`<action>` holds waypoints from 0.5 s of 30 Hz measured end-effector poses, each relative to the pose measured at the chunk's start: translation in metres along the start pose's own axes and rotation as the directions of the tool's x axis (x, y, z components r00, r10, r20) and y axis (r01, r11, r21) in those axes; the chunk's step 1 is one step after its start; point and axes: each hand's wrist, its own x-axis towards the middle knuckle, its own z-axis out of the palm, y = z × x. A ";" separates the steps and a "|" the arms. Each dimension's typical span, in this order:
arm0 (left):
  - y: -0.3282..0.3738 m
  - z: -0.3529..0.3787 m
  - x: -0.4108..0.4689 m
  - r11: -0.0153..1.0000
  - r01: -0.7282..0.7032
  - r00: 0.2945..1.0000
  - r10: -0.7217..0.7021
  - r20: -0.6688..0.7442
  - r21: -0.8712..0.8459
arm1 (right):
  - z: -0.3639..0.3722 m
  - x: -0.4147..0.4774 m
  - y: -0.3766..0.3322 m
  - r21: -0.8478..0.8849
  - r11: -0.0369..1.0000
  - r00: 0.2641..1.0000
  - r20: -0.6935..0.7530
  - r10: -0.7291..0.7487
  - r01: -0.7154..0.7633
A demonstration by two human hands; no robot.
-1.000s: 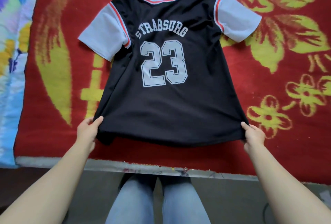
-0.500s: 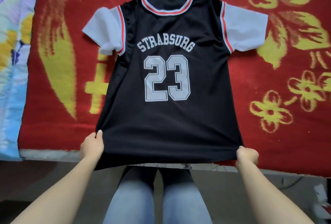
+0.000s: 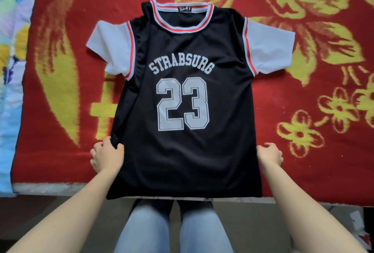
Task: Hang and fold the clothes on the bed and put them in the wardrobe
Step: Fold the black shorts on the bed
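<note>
A black jersey (image 3: 186,151) with white sleeves, "STRABSURG" and "23" on its front lies face up on the red bed blanket (image 3: 303,161). Its collar points away from me and its hem hangs over the bed's near edge. My left hand (image 3: 107,157) grips the jersey's left side edge a little above the hem. On the opposite side edge, at the same height, my right hand (image 3: 270,154) holds the fabric with curled fingers.
The blanket is red with yellow flower patterns. A pale blue and multicoloured sheet (image 3: 12,90) lies along the left. The bed's near edge (image 3: 50,189) runs across in front of my knees in blue jeans (image 3: 176,230). Below it is dark floor.
The jersey has slid toward me, and its hem now hangs over the bed edge. Both hands have moved from the hem corners up to the side edges.
</note>
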 end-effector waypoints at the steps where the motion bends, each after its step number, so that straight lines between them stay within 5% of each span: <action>1: 0.012 -0.002 0.002 1.000 -0.025 1.000 0.025 -0.006 -0.012 | -0.001 0.005 -0.011 0.014 1.000 1.000 0.000 -0.025 0.025; 8: 0.110 -0.003 0.026 0.960 -0.276 0.961 0.275 -0.026 -0.044 | -0.016 0.059 -0.104 0.217 0.961 0.985 0.000 -0.174 0.170; 15: 0.176 0.008 0.059 0.895 -0.439 0.895 0.428 0.126 0.079 | -0.019 0.099 -0.182 0.711 0.690 0.972 0.230 -0.050 -0.133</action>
